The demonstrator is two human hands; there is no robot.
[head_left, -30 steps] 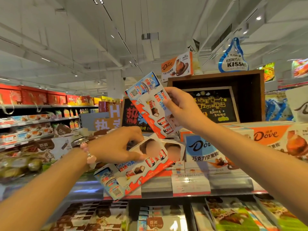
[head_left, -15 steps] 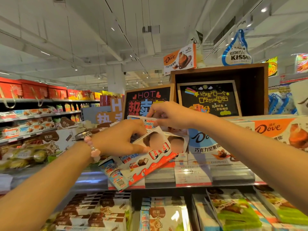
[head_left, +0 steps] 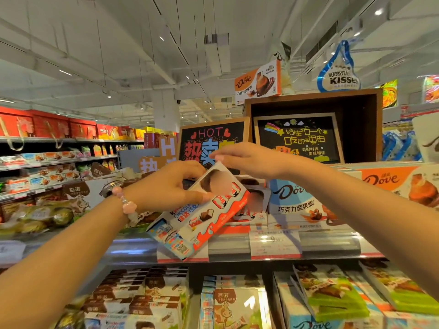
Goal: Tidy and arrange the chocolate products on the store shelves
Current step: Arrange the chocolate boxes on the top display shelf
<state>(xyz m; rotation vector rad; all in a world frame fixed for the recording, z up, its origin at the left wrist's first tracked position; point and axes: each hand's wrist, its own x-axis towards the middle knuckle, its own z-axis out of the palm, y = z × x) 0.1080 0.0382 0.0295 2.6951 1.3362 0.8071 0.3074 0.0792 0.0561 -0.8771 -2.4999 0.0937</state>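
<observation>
Your left hand (head_left: 171,186) holds the white-and-red Kinder chocolate box (head_left: 202,210) tilted before the upper shelf edge (head_left: 332,243); your right hand (head_left: 249,160) touches its top corner. Blue-and-white Dove boxes (head_left: 294,200) stand just right.

Both forearms are bare, and the left wrist wears a pink beaded bracelet (head_left: 128,203) with rounded charms.

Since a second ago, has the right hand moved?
Yes. The right hand has come down from in front of the wooden crate to the top edge of the Kinder box held by the left hand.
</observation>
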